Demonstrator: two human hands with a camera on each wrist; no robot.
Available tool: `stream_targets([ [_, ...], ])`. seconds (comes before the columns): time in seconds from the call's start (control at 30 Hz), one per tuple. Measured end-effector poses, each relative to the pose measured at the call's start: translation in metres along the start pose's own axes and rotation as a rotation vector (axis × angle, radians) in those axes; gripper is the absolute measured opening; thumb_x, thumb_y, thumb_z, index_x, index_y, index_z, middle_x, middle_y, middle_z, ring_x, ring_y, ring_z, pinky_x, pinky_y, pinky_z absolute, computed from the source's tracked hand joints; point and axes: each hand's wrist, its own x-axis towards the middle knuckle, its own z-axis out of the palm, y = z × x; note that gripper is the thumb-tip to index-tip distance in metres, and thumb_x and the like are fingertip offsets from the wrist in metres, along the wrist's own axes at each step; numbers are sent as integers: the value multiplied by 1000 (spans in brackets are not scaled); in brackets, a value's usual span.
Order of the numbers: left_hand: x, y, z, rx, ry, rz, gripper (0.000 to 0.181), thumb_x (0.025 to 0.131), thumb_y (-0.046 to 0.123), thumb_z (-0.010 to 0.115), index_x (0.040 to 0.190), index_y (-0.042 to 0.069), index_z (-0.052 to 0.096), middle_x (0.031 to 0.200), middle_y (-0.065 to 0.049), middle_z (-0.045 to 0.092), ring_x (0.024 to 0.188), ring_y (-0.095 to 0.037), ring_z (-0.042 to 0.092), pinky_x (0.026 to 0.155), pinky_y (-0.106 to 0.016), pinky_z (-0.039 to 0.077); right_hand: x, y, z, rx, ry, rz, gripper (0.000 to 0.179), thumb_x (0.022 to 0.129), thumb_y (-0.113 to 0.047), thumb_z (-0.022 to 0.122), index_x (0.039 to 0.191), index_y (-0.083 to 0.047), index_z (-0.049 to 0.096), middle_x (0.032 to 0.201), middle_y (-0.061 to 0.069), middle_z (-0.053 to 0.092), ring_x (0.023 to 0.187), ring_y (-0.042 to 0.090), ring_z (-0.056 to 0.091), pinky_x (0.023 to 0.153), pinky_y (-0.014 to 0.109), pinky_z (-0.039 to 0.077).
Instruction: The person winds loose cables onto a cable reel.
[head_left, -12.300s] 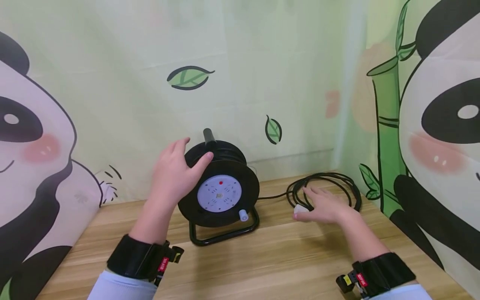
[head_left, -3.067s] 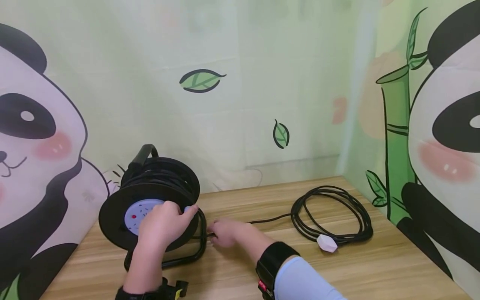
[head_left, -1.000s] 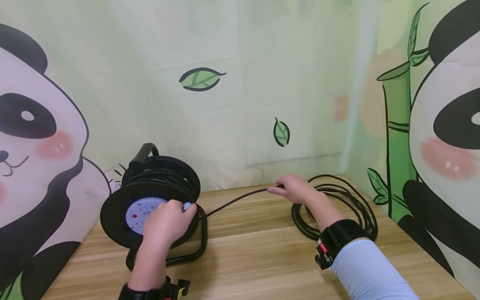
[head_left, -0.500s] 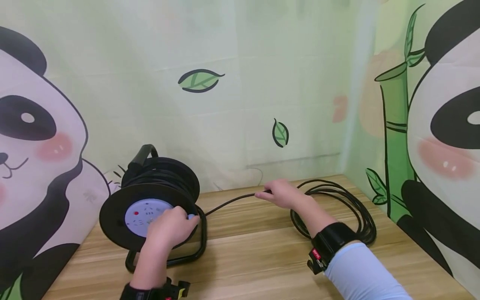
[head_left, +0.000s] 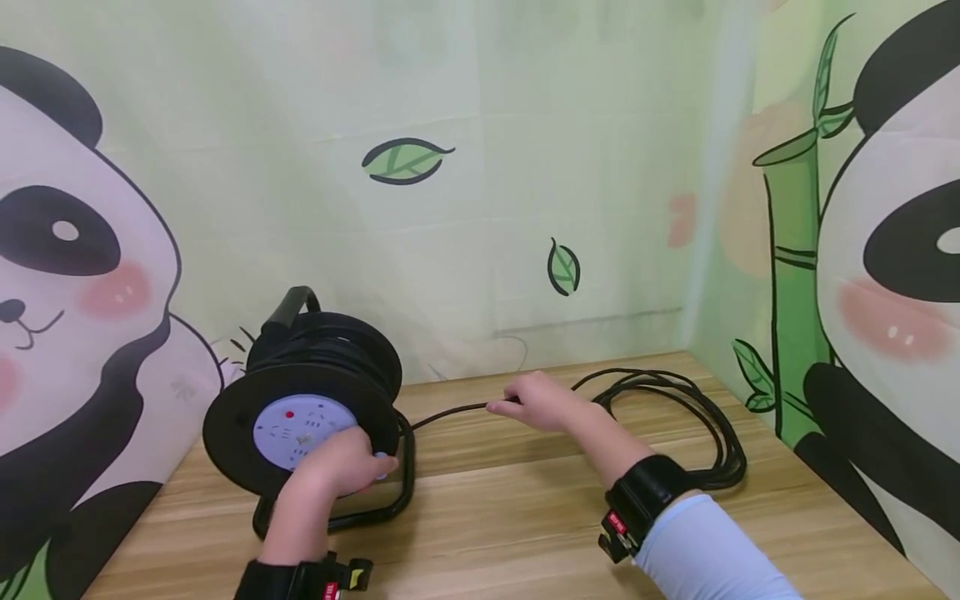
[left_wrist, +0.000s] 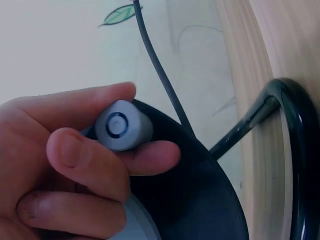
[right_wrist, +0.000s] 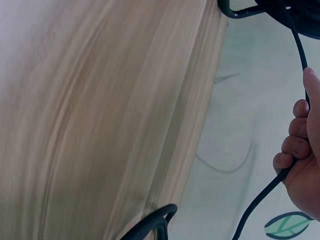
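Observation:
A black cable reel (head_left: 322, 392) with a pale socket face stands at the left of the table on its tubular frame (head_left: 408, 475). My left hand (head_left: 337, 462) grips the reel's small grey-blue crank knob (left_wrist: 122, 125); in the left wrist view the fingers are curled around it. To the right, my right hand (head_left: 543, 402) holds the black cable (head_left: 450, 410), its fingers wrapped round it in the right wrist view. The cable runs from the reel through that hand to a loose coil (head_left: 720, 442) on the table. My right forearm covers part of the coil, and its white plug is hidden.
The wooden table (head_left: 480, 533) meets a pale green printed curtain (head_left: 495, 208) at the back, with another printed panel at the right. The reel's carry handle (head_left: 288, 312) sticks up at its top left.
My left hand has turned the knob downward, rotating the socket face. The right hand, holding the cable, has moved left and slightly down toward the reel. Some of the coil has been drawn along.

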Motion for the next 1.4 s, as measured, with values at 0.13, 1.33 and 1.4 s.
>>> stream_targets([
  [0.13,-1,-7,3,46,-39,9,51,91,41,60,53,7,59,51,-2,54,57,-17,53,61,-34,41,2,-7,4,1,-18,-26,47,96,-47,53,60,-19,40,54,-9,34,48,7,33,48,25,31],
  [1.33,-10,-54,2,-43,-186,-53,41,92,32,61,60,7,61,53,-2,61,39,-10,37,46,-26,31,31,-53,25,74,-98,-50,36,99,-36,53,68,-18,49,58,-6,44,51,8,41,49,25,37],
  [1.4,-10,-56,2,-46,-190,-66,40,92,32,61,61,7,62,54,-2,61,40,-11,38,47,-26,32,31,-55,25,76,-100,-56,35,99,-35,52,69,-18,51,59,-6,44,51,8,42,49,25,37],
])
